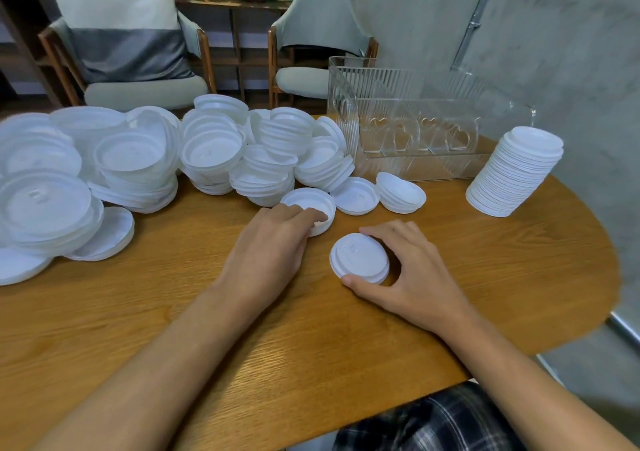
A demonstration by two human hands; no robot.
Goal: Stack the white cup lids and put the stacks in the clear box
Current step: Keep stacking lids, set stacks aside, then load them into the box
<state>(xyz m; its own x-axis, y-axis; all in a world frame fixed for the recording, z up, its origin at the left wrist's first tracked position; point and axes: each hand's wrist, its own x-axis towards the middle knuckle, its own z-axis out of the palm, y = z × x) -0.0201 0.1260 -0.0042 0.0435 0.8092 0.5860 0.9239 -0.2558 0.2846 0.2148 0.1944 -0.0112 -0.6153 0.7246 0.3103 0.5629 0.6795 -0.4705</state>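
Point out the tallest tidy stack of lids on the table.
The tall leaning stack at the far right, beside the clear box; the other lids lie in low, loose piles.

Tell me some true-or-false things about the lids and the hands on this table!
1. The right hand grips a small stack of lids. True.
2. The clear box is full of lids. False: no lids show inside it.
3. The tall stack stands on the table beside the box. True.
4. The left hand lies on bare wood and touches nothing. False: its fingers touch an upturned lid.
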